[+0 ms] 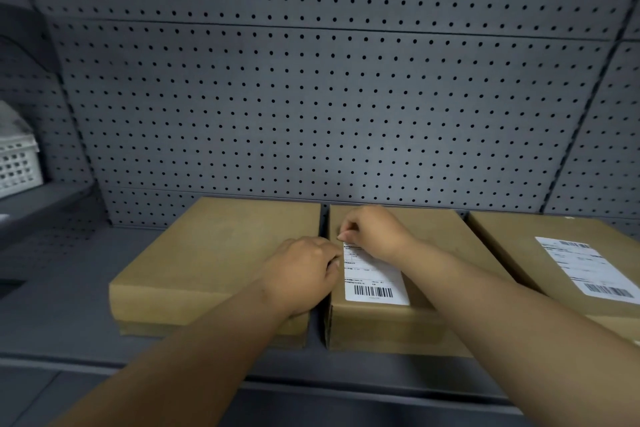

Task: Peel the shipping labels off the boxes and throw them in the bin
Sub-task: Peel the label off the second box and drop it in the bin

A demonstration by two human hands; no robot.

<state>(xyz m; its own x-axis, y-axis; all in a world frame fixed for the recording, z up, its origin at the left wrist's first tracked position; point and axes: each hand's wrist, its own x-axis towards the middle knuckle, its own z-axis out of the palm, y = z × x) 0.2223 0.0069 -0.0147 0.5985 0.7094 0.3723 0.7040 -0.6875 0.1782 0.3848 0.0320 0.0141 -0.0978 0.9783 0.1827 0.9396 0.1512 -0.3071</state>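
Dim, flat light from above you, no glare. Soft shadows sit in the gap just under your left hand (304, 270) and along the box fronts below it. Wide-angle bend curves the pegboard (329, 97) beyond your hands. Forearms near you look soft; far-left edge is blurred and dark.

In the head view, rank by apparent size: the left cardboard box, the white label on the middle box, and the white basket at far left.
1. Plain brown cardboard box on the left: largest.
2. White plastic lattice basket and white barcode label on the middle box: look similar; the basket is cropped and farther, so unranked.
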